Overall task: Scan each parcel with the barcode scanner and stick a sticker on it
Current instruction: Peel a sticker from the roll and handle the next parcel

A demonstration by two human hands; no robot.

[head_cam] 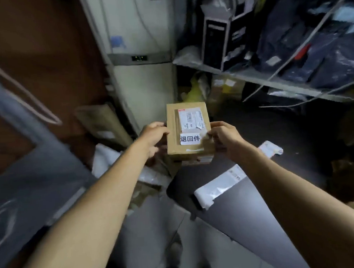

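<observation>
I hold a small brown cardboard parcel in front of me with both hands. My left hand grips its left side, thumb on top and fingers underneath. My right hand grips the right side, its thumb and fingertips at the right edge of a white sticker with three black characters on the parcel's top. Above the sticker sits a white shipping label with a barcode. No barcode scanner is in view.
More parcels lie below: white and grey plastic mailers and cardboard boxes on the floor. A white appliance stands behind. A metal shelf at the right holds a black box and dark bagged goods.
</observation>
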